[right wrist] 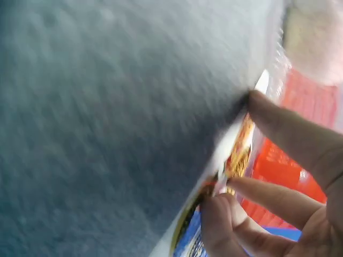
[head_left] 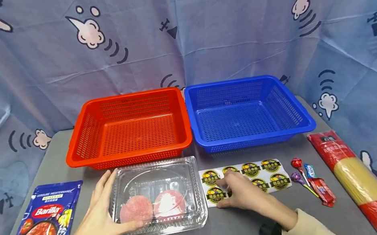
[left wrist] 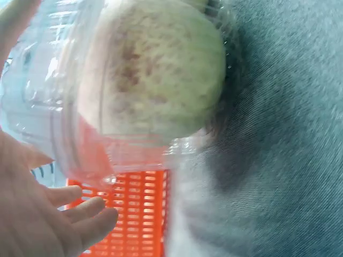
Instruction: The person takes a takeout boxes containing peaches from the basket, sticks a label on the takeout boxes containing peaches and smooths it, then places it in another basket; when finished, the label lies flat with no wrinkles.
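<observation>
A clear plastic clamshell box [head_left: 153, 175] holding two round pink fruits that look like peaches [head_left: 135, 210] lies on the grey table. My left hand [head_left: 100, 214] spans the box's left side, thumb along its front and fingers by the back left corner. The left wrist view shows one fruit [left wrist: 161, 69] up close through the plastic; there the fingers [left wrist: 88, 211] are spread and loosely bent. To the right of the box is a white sheet of round black-and-yellow stickers [head_left: 272, 176]. My right hand [head_left: 241, 192] touches it with its fingertips, thumb near the front edge.
Behind stand a red basket [head_left: 132, 156] and a blue basket [head_left: 254, 138]. A blue Barilla sauce pouch [head_left: 47, 215] lies at left. At right are lollipops [head_left: 296, 163], small wrapped snacks [head_left: 322, 191] and a long pasta pack [head_left: 360, 181]. A patterned curtain [head_left: 146, 30] hangs behind.
</observation>
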{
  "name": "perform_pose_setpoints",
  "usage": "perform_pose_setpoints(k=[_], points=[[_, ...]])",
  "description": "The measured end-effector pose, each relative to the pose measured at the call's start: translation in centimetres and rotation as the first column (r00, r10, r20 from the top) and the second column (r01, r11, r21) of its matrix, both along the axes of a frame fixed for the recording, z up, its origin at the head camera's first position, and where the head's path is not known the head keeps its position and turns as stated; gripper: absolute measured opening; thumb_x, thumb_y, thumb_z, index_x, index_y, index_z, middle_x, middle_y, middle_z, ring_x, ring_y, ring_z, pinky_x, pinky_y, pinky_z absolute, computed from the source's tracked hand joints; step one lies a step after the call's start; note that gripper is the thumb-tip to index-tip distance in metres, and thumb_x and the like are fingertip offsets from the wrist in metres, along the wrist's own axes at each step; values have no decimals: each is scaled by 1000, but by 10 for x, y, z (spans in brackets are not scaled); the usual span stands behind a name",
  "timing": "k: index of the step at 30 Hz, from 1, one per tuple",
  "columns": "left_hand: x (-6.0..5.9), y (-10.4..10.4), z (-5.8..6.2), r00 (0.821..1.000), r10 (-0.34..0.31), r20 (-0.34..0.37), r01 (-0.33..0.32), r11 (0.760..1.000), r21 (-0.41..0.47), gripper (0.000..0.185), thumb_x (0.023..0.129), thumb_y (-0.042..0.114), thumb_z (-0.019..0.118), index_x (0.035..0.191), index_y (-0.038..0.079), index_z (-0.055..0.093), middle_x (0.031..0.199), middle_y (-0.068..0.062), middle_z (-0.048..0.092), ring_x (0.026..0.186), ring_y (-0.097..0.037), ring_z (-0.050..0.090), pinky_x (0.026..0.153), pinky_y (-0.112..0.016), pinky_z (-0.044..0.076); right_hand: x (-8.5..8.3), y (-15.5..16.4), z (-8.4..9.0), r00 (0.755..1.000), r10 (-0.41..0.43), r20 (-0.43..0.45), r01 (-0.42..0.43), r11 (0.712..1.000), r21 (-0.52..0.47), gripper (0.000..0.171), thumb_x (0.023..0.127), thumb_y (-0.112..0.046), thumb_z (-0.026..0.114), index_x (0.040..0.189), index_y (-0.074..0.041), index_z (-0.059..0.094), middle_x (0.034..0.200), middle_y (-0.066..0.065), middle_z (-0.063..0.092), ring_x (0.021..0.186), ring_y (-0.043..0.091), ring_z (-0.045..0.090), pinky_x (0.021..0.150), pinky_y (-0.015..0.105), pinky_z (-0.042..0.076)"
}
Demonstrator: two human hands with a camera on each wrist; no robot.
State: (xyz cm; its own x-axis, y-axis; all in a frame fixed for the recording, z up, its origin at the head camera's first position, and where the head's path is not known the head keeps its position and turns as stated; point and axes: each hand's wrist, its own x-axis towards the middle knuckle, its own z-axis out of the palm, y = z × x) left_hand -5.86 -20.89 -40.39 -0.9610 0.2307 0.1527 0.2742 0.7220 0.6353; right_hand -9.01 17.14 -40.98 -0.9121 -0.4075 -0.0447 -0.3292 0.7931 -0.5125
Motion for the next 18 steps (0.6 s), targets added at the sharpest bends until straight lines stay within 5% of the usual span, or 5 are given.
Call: perform_pose_setpoints(k=[7, 18], points=[[2, 2, -6, 999, -6, 40, 6, 1000, 19, 140, 59, 49, 96, 166, 25, 9, 166, -27, 18, 145, -54, 31, 102, -82, 35, 4, -6, -2, 999, -15, -42, 17, 999, 47, 50, 61, -24, 97, 104, -3, 81, 85, 3, 61, 75, 11, 51, 64, 29, 49], [0, 3, -4, 997, -34, 68, 33, 999, 13, 143, 61, 51, 95, 167, 21, 3, 170, -23, 13, 148, -55, 28, 107, -80, 32, 2, -5, -1, 999, -53, -13, 53, 998, 34, 45, 60, -24, 98, 96, -7, 78, 83, 1, 64, 78, 11, 55, 69, 28, 49]])
